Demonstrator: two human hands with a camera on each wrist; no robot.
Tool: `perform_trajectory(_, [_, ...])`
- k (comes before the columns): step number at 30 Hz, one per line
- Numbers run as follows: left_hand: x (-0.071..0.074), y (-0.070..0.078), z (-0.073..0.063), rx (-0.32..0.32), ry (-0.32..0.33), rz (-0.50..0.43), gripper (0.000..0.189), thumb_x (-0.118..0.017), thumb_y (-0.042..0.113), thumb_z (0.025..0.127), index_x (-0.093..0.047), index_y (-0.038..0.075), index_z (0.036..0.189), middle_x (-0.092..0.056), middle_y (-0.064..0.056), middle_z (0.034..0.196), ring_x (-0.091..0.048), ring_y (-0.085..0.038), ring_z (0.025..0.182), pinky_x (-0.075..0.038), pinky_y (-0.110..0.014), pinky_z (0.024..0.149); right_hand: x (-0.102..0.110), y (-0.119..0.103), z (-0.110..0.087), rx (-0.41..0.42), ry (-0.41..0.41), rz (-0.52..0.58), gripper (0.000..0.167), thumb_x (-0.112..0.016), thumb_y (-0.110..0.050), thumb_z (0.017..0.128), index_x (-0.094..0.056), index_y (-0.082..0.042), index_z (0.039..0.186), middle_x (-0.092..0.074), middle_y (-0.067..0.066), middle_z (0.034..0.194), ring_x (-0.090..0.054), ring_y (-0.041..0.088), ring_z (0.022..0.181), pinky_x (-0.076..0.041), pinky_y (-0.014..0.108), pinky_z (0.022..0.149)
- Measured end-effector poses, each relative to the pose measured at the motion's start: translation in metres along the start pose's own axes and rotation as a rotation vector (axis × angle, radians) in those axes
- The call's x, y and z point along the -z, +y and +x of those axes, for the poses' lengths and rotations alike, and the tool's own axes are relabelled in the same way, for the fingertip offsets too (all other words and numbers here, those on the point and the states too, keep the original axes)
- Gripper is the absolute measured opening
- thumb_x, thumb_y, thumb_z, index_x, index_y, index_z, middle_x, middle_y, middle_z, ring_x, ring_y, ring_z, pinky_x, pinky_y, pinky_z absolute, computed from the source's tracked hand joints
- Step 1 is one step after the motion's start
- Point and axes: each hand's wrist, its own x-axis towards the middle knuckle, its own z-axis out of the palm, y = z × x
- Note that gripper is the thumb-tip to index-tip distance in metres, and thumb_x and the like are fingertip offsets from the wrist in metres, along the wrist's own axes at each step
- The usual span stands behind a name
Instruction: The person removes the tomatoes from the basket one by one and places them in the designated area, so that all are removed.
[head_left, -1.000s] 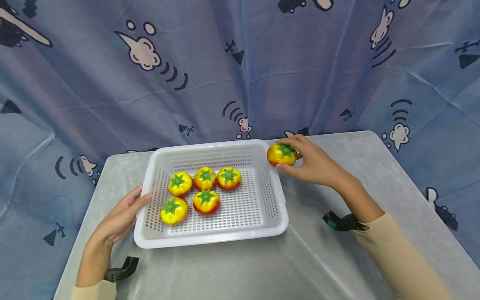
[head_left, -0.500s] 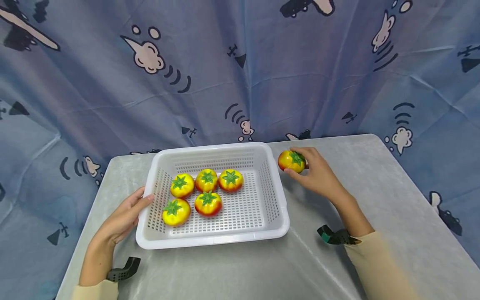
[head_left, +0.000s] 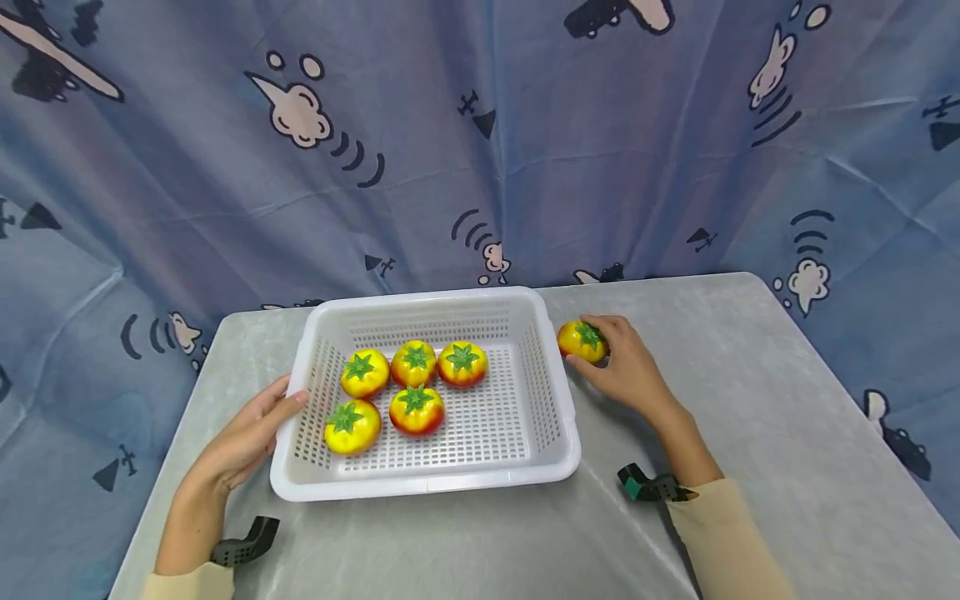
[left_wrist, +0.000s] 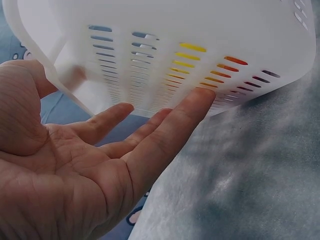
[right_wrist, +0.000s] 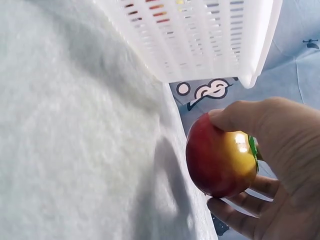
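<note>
From where I stand, the right hand (head_left: 628, 371) has one toy tomato (head_left: 576, 338) pinched between thumb and fingertips, curled only as far as the fruit's roundness allows, just outside the right end of the white basket (head_left: 424, 483). Whether the fruit touches the worktop (head_left: 757, 375), I can't tell. Its skin is glossy and only the fingertips bear on it, so a loose pinch could let it slip and roll, perhaps towards the worktop's far edge. A low swing to the left would knock it against the basket's wall. The left hand (head_left: 249, 427) grips the basket's left end, thumb over the rim, fingers against the outer wall; a careless lift there could tip the basket and send the five tomatoes inside (head_left: 417, 412) rolling to the roomier right side.
</note>
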Motion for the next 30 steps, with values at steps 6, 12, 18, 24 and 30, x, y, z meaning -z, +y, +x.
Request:
perform_trajectory(6, [0.002, 0.0, 0.0, -0.015, 0.002, -0.007, 0.072, -0.041, 0.036, 0.116, -0.004, 0.008, 0.171, -0.031, -0.041, 0.162, -0.071, -0.012, 0.115, -0.064, -0.046, 0.091, -0.001, 0.002, 0.003, -0.001, 0.03, -0.012, 0.07, -0.081, -0.024, 0.093, -0.052, 0.0, 0.152, -0.049, 0.031, 0.147, -0.054, 0.049, 0.129, -0.046, 0.068, 0.112])
perform_trajectory(12, [0.002, -0.001, -0.002, -0.017, 0.006, -0.01, 0.072, -0.04, 0.036, 0.116, -0.003, 0.008, 0.171, -0.03, -0.041, 0.162, -0.072, -0.011, 0.114, -0.064, -0.044, 0.091, -0.004, 0.004, 0.005, -0.011, -0.002, -0.015, 0.07, -0.08, -0.026, 0.095, -0.051, -0.001, 0.153, -0.048, 0.031, 0.148, -0.053, 0.049, 0.129, -0.045, 0.068, 0.113])
perform_trajectory(18, [-0.002, -0.003, 0.002, -0.026, 0.004, -0.022, 0.071, -0.04, 0.035, 0.116, -0.005, 0.007, 0.17, -0.031, -0.041, 0.162, -0.072, -0.012, 0.115, -0.064, -0.044, 0.091, 0.0, 0.011, 0.007, -0.037, -0.016, -0.031, 0.072, -0.079, -0.028, 0.096, -0.049, -0.002, 0.155, -0.046, 0.031, 0.15, -0.051, 0.049, 0.133, -0.042, 0.069, 0.116])
perform_trajectory(24, [-0.004, -0.004, 0.002, -0.012, 0.006, -0.011, 0.072, -0.042, 0.036, 0.116, -0.006, 0.007, 0.17, -0.032, -0.04, 0.162, -0.07, -0.015, 0.118, -0.064, -0.044, 0.093, 0.0, 0.014, 0.004, -0.024, -0.004, -0.017, 0.072, -0.079, -0.027, 0.096, -0.047, 0.0, 0.155, -0.048, 0.033, 0.15, -0.052, 0.049, 0.132, -0.043, 0.069, 0.115])
perform_trajectory(30, [0.0, -0.001, -0.001, -0.014, -0.003, -0.006, 0.072, -0.041, 0.035, 0.116, -0.004, 0.007, 0.17, -0.031, -0.041, 0.162, -0.071, -0.016, 0.117, -0.064, -0.045, 0.092, -0.004, 0.011, 0.001, -0.037, -0.004, -0.004, 0.07, -0.079, -0.029, 0.097, -0.048, 0.003, 0.151, -0.049, 0.032, 0.151, -0.054, 0.049, 0.131, -0.045, 0.068, 0.113])
